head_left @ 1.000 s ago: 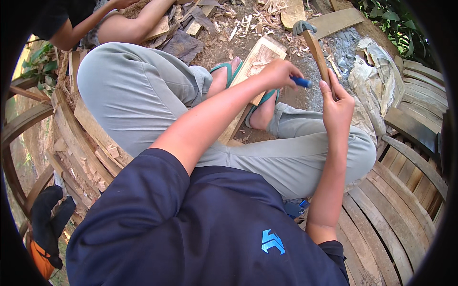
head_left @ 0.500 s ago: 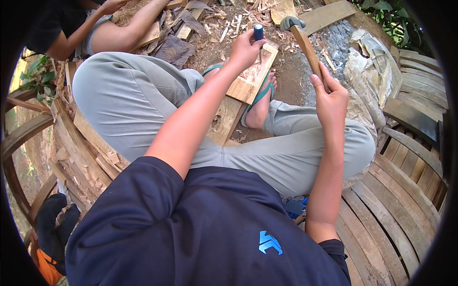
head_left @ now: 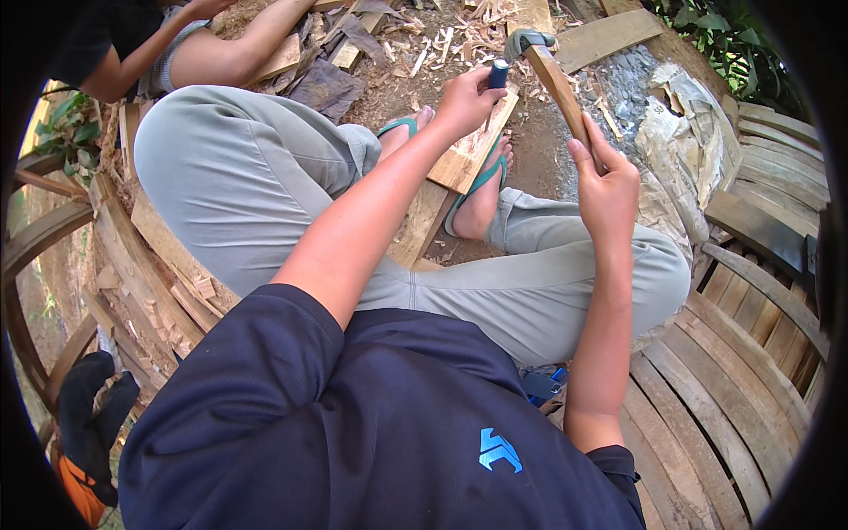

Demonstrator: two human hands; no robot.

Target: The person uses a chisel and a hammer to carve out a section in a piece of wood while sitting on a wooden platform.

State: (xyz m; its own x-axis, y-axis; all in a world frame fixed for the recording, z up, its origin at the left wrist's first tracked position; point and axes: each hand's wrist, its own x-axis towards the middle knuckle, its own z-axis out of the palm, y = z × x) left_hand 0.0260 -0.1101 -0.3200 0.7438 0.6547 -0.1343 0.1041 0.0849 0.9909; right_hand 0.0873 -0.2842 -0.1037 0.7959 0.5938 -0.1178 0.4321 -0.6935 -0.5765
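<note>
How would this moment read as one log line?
left hand: grips blue-handled chisel on wood block | right hand: holds hammer raised | feet: pin block

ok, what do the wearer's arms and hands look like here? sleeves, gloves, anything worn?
Both forearms are bare below short dark navy T-shirt sleeves. Left hand and right hand wear no gloves; no watch, rings or bands visible. The shirt has a small blue logo on the chest.
</note>
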